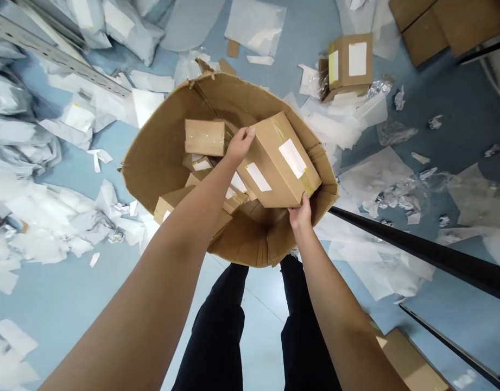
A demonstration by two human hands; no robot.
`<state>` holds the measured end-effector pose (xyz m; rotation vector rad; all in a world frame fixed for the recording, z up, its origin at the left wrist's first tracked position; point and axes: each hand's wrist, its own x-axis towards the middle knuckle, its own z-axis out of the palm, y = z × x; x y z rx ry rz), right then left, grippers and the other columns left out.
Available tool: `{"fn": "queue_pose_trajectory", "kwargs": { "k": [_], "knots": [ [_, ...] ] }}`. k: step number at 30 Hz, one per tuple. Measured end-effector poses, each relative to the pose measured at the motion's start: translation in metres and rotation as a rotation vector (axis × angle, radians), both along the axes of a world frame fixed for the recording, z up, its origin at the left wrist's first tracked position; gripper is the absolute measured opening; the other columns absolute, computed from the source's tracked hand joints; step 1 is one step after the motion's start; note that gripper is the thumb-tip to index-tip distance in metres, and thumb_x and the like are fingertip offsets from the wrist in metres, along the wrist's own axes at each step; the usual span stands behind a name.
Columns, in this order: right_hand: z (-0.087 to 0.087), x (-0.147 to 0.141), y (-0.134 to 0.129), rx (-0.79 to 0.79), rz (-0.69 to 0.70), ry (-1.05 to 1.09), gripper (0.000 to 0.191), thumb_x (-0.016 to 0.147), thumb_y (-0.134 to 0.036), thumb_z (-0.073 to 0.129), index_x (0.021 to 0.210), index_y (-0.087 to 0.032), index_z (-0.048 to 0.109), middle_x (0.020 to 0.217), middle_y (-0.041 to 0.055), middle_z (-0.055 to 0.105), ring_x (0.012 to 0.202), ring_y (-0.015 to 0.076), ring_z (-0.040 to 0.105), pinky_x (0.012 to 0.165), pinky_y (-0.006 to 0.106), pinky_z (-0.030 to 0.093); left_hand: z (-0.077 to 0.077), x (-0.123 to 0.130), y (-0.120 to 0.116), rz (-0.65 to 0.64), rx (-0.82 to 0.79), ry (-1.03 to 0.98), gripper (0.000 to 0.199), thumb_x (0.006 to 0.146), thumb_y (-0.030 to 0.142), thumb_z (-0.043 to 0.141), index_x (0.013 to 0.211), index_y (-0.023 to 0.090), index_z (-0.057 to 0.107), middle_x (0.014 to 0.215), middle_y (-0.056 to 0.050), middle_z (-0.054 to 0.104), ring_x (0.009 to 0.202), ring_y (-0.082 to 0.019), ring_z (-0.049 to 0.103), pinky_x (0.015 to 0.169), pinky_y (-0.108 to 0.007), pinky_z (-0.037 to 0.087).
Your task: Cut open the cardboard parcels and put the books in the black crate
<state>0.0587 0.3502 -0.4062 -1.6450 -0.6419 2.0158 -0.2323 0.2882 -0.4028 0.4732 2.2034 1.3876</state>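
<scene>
A taped brown cardboard parcel [276, 162] with white labels sits tilted inside a large open cardboard carton [160, 157]. My left hand [240, 145] grips the parcel's upper left corner, and my right hand [301, 213] holds its lower edge. Beneath and beside it, several smaller brown parcels lie in the carton, including one [206, 137] right by my left hand and another [171, 203] partly hidden by my left forearm. The carton's near wall sits just below my right hand.
White and grey plastic wrappers [347, 117] litter the blue floor, with heaped grey mailer bags [17, 103] on the left. A taped box [349, 62] stands at the upper right, near flat cardboard sheets [432, 27]. Black bars [429, 252] cross the right side. My black-trousered legs [253, 326] stand below.
</scene>
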Motion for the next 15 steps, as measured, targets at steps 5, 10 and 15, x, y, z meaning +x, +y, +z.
{"fn": "queue_pose_trajectory", "kwargs": {
  "k": [5, 10, 15],
  "knots": [
    [0.027, 0.003, -0.013, 0.039, 0.013, -0.02, 0.047, 0.088, -0.049, 0.053, 0.131, -0.03, 0.05, 0.14, 0.0034, 0.054, 0.122, 0.0204, 0.054, 0.093, 0.045, 0.051, 0.016, 0.021, -0.012, 0.032, 0.033, -0.044, 0.056, 0.088, 0.066, 0.048, 0.118, 0.019, 0.054, 0.125, -0.01, 0.059, 0.127, -0.025, 0.05, 0.111, -0.043, 0.035],
    [0.097, 0.011, -0.039, 0.097, 0.018, -0.005, 0.046, 0.087, -0.045, 0.057, 0.13, -0.032, 0.051, 0.141, 0.0013, 0.053, 0.126, 0.0193, 0.051, 0.098, 0.042, 0.048, 0.09, 0.032, -0.047, 0.067, 0.037, -0.001, 0.056, 0.087, 0.069, 0.045, 0.116, 0.022, 0.056, 0.12, -0.008, 0.061, 0.121, -0.024, 0.053, 0.107, -0.039, 0.038],
    [0.187, 0.015, -0.061, 0.125, 0.05, 0.011, 0.048, 0.089, -0.043, 0.057, 0.135, -0.031, 0.049, 0.139, 0.0022, 0.056, 0.126, 0.0194, 0.052, 0.101, 0.04, 0.047, 0.19, 0.048, -0.092, 0.121, 0.046, 0.066, 0.056, 0.088, 0.067, 0.047, 0.123, 0.024, 0.054, 0.127, -0.008, 0.059, 0.123, -0.025, 0.052, 0.107, -0.038, 0.04]
  ]
}}
